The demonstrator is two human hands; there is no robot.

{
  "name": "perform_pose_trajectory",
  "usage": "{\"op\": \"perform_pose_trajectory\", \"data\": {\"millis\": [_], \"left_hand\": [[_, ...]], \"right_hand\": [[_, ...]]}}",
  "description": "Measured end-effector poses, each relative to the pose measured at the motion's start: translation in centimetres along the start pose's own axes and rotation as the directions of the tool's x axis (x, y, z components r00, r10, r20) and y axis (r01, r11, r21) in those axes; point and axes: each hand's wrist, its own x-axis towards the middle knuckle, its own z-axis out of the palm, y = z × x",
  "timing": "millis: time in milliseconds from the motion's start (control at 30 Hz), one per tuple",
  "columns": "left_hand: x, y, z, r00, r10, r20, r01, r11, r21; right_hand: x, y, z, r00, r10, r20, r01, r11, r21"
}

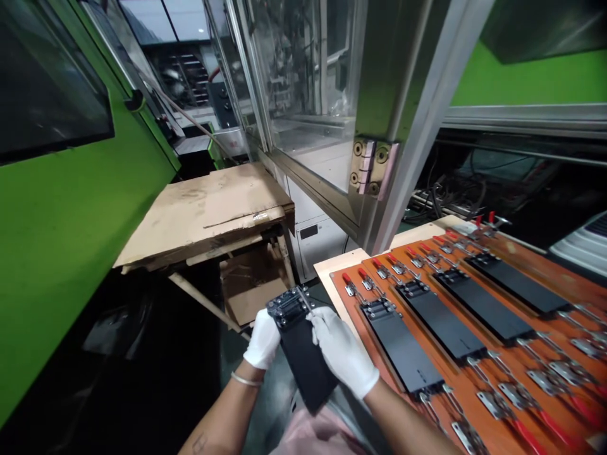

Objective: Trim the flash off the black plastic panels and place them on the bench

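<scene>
My left hand (263, 340), in a white glove, is closed on the left edge of a long black rectangular plastic panel (306, 363), near its upper end. That end carries a moulded frame with small round bosses or fittings. The panel tilts in front of my lap. My right hand (344, 354), also gloved in white, pinches a thin metal tool (305, 299) whose tip reaches the panel's moulded end; its exact kind is unclear. To the right, similar black panels (403, 347) lie in an orange fixture board (455, 385).
Toggle clamps with red handles (348, 279) line the fixture board's far and near sides. A cardboard-topped table (203, 208) stands ahead on the left. An aluminium-framed clear door (412, 120) juts in above the board. A green machine (42, 253) fills the left side.
</scene>
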Motion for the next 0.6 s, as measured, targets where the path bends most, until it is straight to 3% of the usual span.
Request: {"op": "perform_pose_trajectory", "data": {"millis": [167, 267, 400, 500, 600], "left_hand": [[-0.4, -0.7, 0.5, 0.995, 0.095, 0.025, -0.096, 0.994, 0.051], [-0.4, -0.9, 1.1, 0.996, 0.091, 0.023, -0.091, 0.996, 0.006], [-1.0, -0.1, 1.9, 0.992, 0.118, 0.037, -0.117, 0.993, -0.032], [-2.4, 0.6, 1.8, 0.98, 0.186, 0.077, -0.19, 0.981, 0.046], [-4.4, 1.0, 0.4, 0.971, 0.24, -0.001, -0.239, 0.965, 0.111]], "right_hand": [[-0.6, -0.1, 1.1, 0.996, 0.006, -0.091, -0.009, 0.999, -0.033], [-1.2, -1.2, 1.1, 0.994, 0.003, -0.107, -0.011, 0.997, -0.08], [-2.3, -1.9, 0.6, 0.996, -0.039, -0.077, 0.042, 0.998, 0.036], [-3.4, -0.6, -0.6, 0.99, -0.036, -0.134, 0.05, 0.993, 0.104], [-4.7, 1.4, -2.5, 0.976, -0.083, -0.2, 0.118, 0.979, 0.169]]}}
